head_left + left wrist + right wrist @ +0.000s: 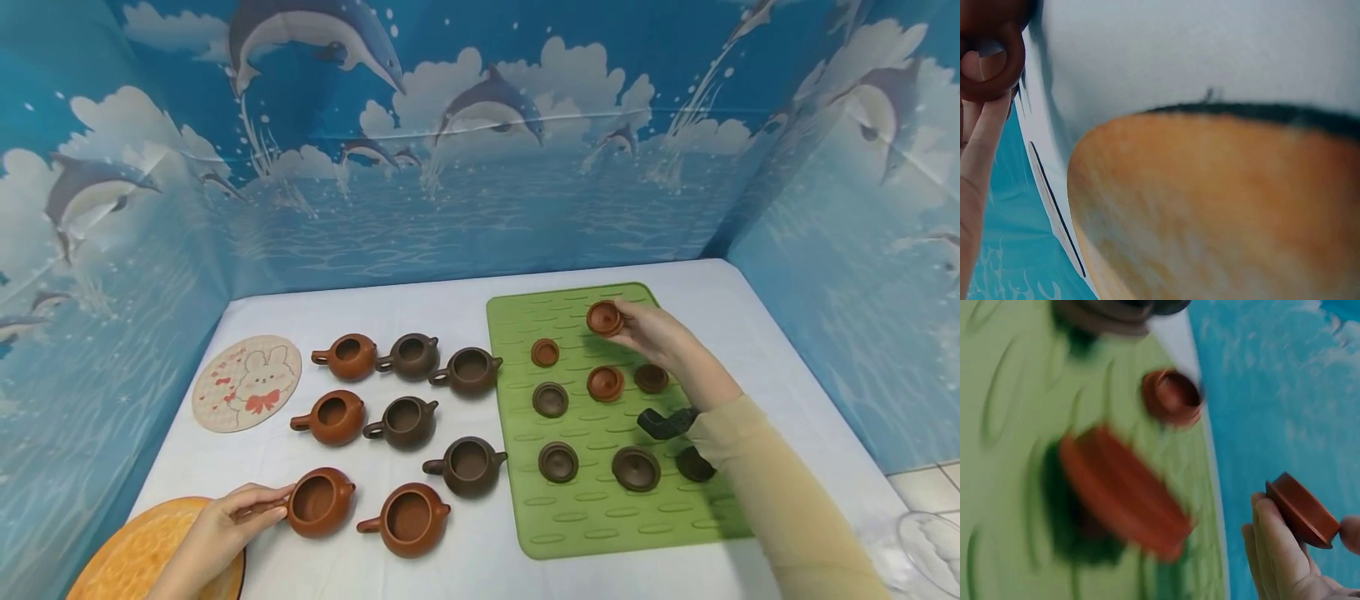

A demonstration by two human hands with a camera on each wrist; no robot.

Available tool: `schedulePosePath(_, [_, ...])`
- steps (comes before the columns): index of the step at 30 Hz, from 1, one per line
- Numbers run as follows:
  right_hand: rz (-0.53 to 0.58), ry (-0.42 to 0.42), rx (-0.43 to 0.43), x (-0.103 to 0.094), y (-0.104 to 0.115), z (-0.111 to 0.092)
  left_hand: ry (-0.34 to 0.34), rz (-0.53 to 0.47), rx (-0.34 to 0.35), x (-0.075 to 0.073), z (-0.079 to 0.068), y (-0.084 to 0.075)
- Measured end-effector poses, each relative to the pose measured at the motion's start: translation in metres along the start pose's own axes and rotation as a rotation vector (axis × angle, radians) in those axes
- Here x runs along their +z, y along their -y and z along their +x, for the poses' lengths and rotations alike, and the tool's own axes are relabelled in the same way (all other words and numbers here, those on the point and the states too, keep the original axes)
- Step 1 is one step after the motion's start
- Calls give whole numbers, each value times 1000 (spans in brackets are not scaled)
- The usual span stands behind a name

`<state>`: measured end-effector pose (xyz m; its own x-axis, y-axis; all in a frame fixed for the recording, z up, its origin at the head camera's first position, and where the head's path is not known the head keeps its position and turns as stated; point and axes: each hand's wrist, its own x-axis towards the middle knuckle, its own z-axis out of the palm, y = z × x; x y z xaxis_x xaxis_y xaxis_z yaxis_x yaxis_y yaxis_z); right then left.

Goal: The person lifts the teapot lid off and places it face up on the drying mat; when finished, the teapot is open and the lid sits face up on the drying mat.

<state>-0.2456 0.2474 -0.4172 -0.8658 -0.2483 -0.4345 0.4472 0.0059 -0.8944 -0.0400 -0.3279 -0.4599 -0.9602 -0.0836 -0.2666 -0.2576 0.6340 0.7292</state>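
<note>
My left hand (225,525) pinches the handle of a reddish-brown lidless teapot (318,502) at the front left of the table. In the left wrist view, fingers press against the ring-shaped handle (1015,62); most of the pot is out of frame. My right hand (656,335) holds a reddish-brown teapot lid (604,318) by its rim above the far part of the green mat (562,537). Seen in the right wrist view, that lid (1302,511) is between thumb and fingers, its hollow underside partly turned away. Another reddish lid (605,383) lies just below the hand.
Several lidless teapots, reddish such as one (414,518) and dark brown such as one (468,467), stand in rows left of the mat. Several lids, one dark (636,468), lie on the mat. A rabbit-print round mat (247,383) and an orange round mat (150,554) lie left.
</note>
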Motion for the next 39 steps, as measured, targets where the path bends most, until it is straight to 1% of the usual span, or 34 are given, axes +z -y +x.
schedulePosePath(2, [-89, -13, 4, -7, -6, 5, -3, -1, 17, 0, 0, 0])
schedulePosePath(6, [-193, -51, 32, -20, -14, 9, -9, -8, 36, 1, -1, 0])
schedulePosePath(8, [-241, -85, 55, -24, -16, 10, -10, -11, 38, 1, -1, 0])
schedulePosePath(12, [-334, -126, 90, -29, -18, 9, -9, -16, 38, 2, -3, 0])
schedulePosePath(19, [-396, -124, 91, -28, -19, 6, -21, -20, 78, 3, -2, 0])
schedulePosePath(26, [-440, -158, 89, -31, -21, 4, -36, -1, 135, 4, -3, 1])
schedulePosePath(27, [-452, -155, 90, -32, -22, 4, -38, 0, 152, 4, -3, 1])
schedulePosePath(31, [-480, -124, 92, -32, -21, 6, -55, 6, 181, 3, -5, 3])
schedulePosePath(39, [-521, -103, 82, -30, -19, 8, -42, -16, 146, 4, -7, 0])
